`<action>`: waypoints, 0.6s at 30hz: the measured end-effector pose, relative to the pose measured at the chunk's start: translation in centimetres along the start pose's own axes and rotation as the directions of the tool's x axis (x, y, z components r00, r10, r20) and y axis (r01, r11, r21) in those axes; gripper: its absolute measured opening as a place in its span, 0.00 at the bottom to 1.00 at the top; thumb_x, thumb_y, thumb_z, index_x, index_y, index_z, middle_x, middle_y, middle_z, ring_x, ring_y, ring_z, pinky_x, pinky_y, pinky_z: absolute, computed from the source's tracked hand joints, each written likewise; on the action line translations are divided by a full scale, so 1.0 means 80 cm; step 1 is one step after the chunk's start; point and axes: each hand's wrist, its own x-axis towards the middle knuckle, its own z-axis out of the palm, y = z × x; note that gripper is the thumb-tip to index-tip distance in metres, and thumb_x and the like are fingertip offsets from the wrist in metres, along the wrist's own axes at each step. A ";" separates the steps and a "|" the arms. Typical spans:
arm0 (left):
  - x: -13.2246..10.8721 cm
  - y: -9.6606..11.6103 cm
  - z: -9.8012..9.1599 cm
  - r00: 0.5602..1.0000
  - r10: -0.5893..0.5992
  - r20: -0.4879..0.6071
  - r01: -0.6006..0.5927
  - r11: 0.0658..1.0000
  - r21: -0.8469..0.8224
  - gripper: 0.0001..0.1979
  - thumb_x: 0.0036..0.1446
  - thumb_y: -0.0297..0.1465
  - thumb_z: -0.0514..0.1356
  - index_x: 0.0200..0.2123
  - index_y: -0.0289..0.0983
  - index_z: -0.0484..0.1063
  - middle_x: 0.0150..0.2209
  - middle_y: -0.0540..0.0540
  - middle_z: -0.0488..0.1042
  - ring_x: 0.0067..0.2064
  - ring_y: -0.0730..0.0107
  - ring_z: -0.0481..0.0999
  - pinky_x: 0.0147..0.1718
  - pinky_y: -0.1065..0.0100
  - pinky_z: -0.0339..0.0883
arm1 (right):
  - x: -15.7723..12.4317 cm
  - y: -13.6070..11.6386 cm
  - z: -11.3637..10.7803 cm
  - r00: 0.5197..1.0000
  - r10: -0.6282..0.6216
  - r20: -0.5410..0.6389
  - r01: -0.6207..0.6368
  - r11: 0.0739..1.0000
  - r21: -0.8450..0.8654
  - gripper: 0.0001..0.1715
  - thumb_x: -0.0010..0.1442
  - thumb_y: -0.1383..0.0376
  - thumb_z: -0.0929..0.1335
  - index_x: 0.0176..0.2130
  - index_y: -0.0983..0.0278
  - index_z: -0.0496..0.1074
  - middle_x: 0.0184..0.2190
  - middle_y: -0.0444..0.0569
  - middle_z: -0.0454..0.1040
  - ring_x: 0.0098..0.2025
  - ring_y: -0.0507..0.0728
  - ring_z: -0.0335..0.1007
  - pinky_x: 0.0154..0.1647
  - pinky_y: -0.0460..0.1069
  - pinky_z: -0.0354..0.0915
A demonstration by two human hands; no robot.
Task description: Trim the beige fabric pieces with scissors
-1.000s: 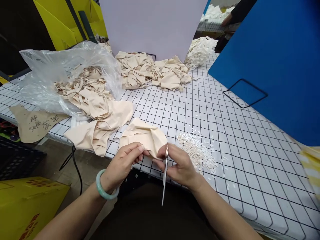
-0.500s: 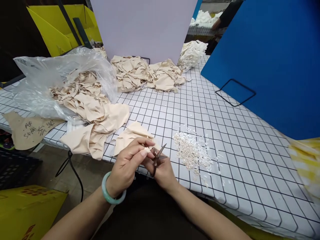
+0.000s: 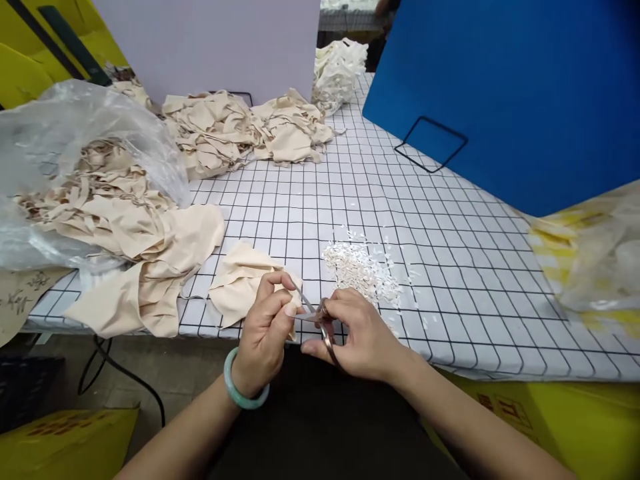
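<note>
My left hand (image 3: pixel 266 333), with a green bangle (image 3: pixel 235 387) at its wrist, pinches the edge of a beige fabric piece (image 3: pixel 235 283) that lies at the table's front edge. In my right hand (image 3: pixel 365 337) is a pair of small scissors (image 3: pixel 320 313), fingers and thumb in the handles. Its blades stand apart and point left, their tips at the pinched fabric by my left fingertips. Part of the fabric is hidden behind my left fingers. Just beyond my right hand lies a heap of tiny white and beige clippings (image 3: pixel 357 270).
On the left, beige fabric pieces (image 3: pixel 125 220) spill from a clear plastic bag (image 3: pixel 165 143). More beige piles (image 3: pixel 210 133) lie at the back by a pale panel (image 3: pixel 210 47). A blue panel (image 3: pixel 490 87) with a black wire stand (image 3: pixel 467 140) leans over the right side.
My view has shifted right. The scissors have swung from pointing up and right, away from the fabric, to pointing left with open blades at the fabric in my left hand.
</note>
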 end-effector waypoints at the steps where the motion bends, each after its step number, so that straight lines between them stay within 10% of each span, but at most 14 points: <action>1: 0.001 -0.002 0.001 1.000 0.015 0.010 -0.015 1.000 0.006 0.16 0.69 0.32 0.51 0.30 0.37 0.72 0.43 0.41 0.63 0.53 0.57 0.63 0.52 0.59 0.63 | -0.001 0.001 0.002 1.000 -0.007 -0.010 0.007 1.000 -0.008 0.27 0.53 0.45 0.74 0.23 0.62 0.66 0.21 0.44 0.70 0.27 0.55 0.64 0.36 0.53 0.62; 18: 0.003 -0.009 0.005 0.997 0.033 0.064 -0.036 0.998 0.055 0.17 0.69 0.35 0.50 0.28 0.38 0.69 0.40 0.40 0.65 0.52 0.56 0.62 0.51 0.57 0.62 | -0.001 0.003 0.005 0.999 -0.005 -0.045 0.004 1.000 -0.017 0.31 0.55 0.43 0.72 0.19 0.61 0.61 0.17 0.43 0.67 0.23 0.52 0.61 0.32 0.51 0.59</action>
